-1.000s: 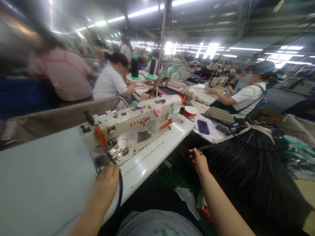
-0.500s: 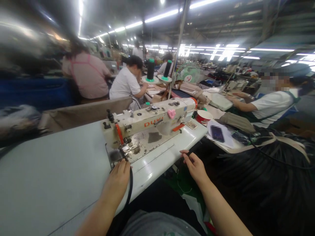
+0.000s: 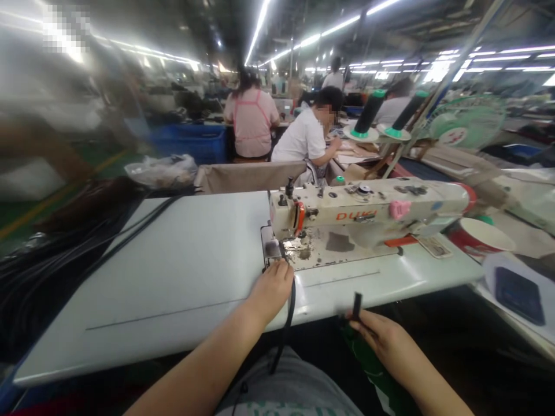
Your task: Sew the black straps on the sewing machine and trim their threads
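Note:
My left hand rests at the front of the sewing machine, its fingers closed on a black strap beside the needle plate. From there the strap hangs over the table edge towards my lap. Off the front edge, to the right, my right hand pinches a short black strip end, which sticks up above the thumb and fingers. Whether that end belongs to the same strap cannot be seen.
Black straps lie in a bundle over the table's left end. Two thread cones stand behind the machine. On the right are a red-and-white tub and a phone. Co-workers sit beyond a fabric-sided bin.
The view has swung left, bringing the strap bundle into sight. My right hand has dropped below the table edge, and its black strip end now points up. My left hand stays by the needle plate.

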The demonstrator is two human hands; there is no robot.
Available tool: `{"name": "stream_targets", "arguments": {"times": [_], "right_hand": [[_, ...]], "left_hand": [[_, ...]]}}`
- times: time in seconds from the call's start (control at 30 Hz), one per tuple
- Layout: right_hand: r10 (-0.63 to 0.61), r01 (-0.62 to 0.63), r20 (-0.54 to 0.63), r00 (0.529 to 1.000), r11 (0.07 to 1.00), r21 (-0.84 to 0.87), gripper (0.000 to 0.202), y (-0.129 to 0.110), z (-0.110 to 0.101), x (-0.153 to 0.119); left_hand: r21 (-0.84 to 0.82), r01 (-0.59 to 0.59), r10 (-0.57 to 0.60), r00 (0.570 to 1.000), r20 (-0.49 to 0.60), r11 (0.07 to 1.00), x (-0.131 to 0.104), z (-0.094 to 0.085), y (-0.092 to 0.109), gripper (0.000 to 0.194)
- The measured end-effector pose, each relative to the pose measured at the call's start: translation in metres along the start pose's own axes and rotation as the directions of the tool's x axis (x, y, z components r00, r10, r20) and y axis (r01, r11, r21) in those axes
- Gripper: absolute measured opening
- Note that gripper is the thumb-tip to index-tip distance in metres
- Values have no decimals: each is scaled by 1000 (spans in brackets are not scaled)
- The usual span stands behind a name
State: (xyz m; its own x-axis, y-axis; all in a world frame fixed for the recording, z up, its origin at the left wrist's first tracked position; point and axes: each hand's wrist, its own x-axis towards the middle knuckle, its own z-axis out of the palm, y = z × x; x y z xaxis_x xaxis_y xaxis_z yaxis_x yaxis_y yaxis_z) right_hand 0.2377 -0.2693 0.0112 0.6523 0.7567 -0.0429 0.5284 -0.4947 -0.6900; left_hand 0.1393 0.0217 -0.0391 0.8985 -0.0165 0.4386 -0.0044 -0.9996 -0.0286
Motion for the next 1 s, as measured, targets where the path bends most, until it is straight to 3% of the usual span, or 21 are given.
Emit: {"name": "stream_targets", "arguments": {"times": [0.1,0.37,0.53,0.7,1.0], "right_hand": [[16,-20,61,998,997,68,35,-7,6,2],[52,-65,86,995,987,147,45,-30,18,12],[70,-79,74,995,987,140,43,-26,29,20],[87,-86,4,996,984,156,54,-20,38,27],[87,-89,19,996,983,159,57,-35,41,29]], "left_hand": [[-4,-9,9,1000,0,1000,1,-2,0,26],[4,10,-10,1000,10,1000,2,-4,1,23],[-2,13,-13,1000,-1,1000,2,-3,1,22],[-27,22,-20,999,47,999,3,-7,1,22],[-47,38,-37,999,28,998,3,-9,0,21]]}}
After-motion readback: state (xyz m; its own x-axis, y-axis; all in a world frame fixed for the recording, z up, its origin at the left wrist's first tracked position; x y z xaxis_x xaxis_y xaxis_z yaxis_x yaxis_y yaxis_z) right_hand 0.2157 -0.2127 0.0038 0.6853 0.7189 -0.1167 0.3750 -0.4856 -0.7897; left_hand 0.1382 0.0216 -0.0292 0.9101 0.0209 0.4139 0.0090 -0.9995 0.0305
